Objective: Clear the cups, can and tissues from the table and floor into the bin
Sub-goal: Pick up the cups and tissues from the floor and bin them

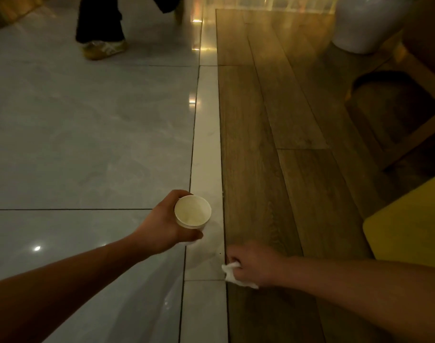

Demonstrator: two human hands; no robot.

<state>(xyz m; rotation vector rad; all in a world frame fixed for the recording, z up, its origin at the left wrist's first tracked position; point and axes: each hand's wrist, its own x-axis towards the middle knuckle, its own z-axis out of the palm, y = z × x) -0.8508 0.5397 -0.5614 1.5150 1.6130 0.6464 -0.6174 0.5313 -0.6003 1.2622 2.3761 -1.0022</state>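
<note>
My left hand (pixel 162 224) holds a white paper cup (pixel 193 212) upright, its open mouth facing up, above the pale strip between the grey tiles and the wooden floor. My right hand (pixel 253 264) is low and to the right of it, fingers closed on a crumpled white tissue (pixel 232 274) that sticks out below the fist. No bin, can or other cup shows in the head view.
A yellow tabletop corner (pixel 409 229) juts in at the right edge. Wooden chair or table legs (pixel 397 134) stand further back on the right, beside a large white vase (pixel 367 26). Another person's dark trousers and shoe (pixel 105 47) are at the top left.
</note>
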